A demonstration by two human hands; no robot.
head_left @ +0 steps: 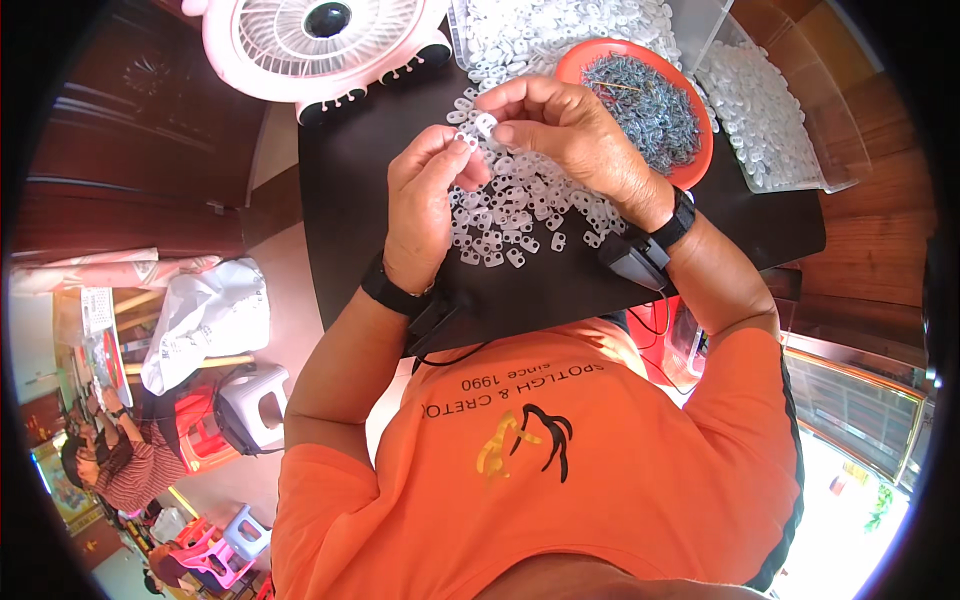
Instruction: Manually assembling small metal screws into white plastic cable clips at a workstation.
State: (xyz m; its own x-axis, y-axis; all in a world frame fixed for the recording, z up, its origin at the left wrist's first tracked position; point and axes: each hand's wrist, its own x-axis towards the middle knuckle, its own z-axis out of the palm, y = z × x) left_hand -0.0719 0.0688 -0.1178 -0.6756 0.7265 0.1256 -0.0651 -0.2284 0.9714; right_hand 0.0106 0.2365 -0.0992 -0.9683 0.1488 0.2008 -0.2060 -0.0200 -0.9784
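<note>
Above a loose pile of small white plastic pieces with holes (515, 205), my two hands are close together. My left hand (425, 190) pinches one white plastic piece (466, 141) between thumb and fingertips. My right hand (570, 130) grips another white plastic piece (486, 124) by thumb and forefinger, just above and right of the first. The two pieces are very near each other; I cannot tell whether they touch. Beside my right hand is a red bowl (706, 150) full of small bluish-grey parts, too fine to make out singly.
The dark table (350, 220) carries a pink fan (320, 50) at the far left. Clear bins of white pieces stand at the back and on the right (765, 120). Small black devices hang by my wrists on cables. Stools (255, 405) and a seated person (130, 460) are off to the left.
</note>
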